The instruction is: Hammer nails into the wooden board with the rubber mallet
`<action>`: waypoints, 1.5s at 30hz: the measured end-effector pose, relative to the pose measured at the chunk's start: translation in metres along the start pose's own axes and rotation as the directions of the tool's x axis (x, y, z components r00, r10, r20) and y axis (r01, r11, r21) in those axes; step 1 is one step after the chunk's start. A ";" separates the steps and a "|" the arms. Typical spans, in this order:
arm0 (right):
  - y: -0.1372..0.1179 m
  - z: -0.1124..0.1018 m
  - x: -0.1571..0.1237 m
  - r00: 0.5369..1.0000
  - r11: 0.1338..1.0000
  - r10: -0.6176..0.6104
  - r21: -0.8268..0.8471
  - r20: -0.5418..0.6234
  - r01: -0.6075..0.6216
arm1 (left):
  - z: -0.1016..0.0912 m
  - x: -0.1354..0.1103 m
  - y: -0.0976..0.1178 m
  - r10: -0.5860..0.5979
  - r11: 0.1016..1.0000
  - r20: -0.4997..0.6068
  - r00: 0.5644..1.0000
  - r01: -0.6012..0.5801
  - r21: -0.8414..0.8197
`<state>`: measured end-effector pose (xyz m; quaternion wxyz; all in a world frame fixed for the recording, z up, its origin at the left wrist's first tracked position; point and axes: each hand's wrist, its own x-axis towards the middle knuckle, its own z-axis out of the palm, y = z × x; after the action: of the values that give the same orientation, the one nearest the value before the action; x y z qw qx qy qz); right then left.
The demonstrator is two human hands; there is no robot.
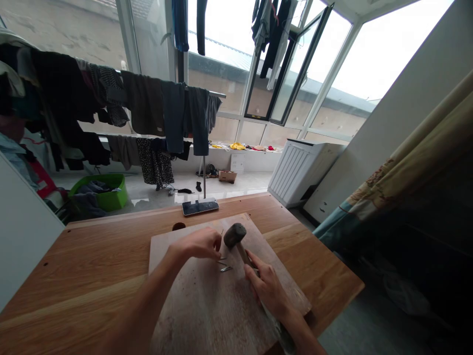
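nail (pixel 222 232) stands upright near the board's (pixel 207 305) far edge, seemingly pinched by left hand (pixel 199 243) fingers. right hand (pixel 268 288) grips hammer (pixel 236 236), head just beside it. risk: a glancing blow strikes fingertips or bends nail.

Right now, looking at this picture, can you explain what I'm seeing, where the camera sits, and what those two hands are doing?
This is one view from a camera worn on a person's head, looking down at their own bare hands. The right hand grips a dark-headed hammer by its handle. The left hand pinches a thin metal nail upright on a worn wooden board; a few loose nails lie beside it. The board rests on a brown wooden table, where a phone lies at the far edge.
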<state>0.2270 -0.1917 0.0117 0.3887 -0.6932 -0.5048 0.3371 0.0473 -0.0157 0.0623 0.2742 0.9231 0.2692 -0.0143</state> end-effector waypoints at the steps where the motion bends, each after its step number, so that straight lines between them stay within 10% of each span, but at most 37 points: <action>1: 0.001 0.000 0.000 1.000 0.999 0.011 0.034 0.005 -0.011 | 0.005 0.003 0.006 0.006 0.999 0.011 1.000 -0.006 0.037; 8: 0.000 -0.003 0.002 1.000 0.984 -0.007 0.176 0.021 0.003 | 0.011 0.006 0.015 -0.005 0.989 0.002 1.000 0.005 0.146; 18: 0.000 -0.002 0.001 0.999 0.980 -0.013 0.198 0.031 0.007 | -0.017 -0.012 -0.044 -0.229 0.973 -0.153 0.961 0.225 -0.049; 35: 0.002 0.002 0.003 0.999 0.992 -0.020 0.123 0.047 0.014 | -0.002 -0.003 -0.060 -0.143 0.922 -0.158 0.977 0.074 -0.380; 45: -0.038 0.020 0.010 0.994 0.993 -0.112 -0.033 0.015 0.112 | 0.002 0.001 -0.068 -0.135 0.909 -0.194 0.972 0.044 -0.415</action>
<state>0.1956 -0.1707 0.0348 0.3918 -0.6680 -0.5511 0.3108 0.0143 0.0319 0.0264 0.4286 0.8281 0.3370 0.1309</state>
